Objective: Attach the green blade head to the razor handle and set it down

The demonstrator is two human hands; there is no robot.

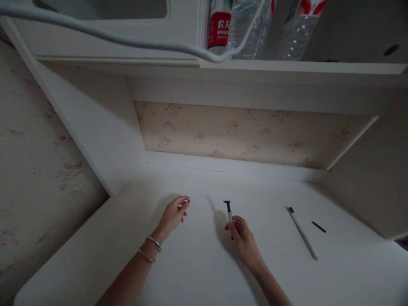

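The fingers [235, 224] of the right hand [244, 240] are closed round the lower barrel of a slim pen [228, 211], held above the white table [197, 272]; it looks light, stiff and smooth, best pinched mid-barrel as here. Its long axis runs almost straight away from the person, dark tip pointing up toward the back wall. The left hand [174, 216] pinches a small dark cap [188, 201] between thumb and fingertip, near the pen but apart from it.

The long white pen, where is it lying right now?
In the head view, the long white pen lies on the desk right of the right hand, beside a small black cap.
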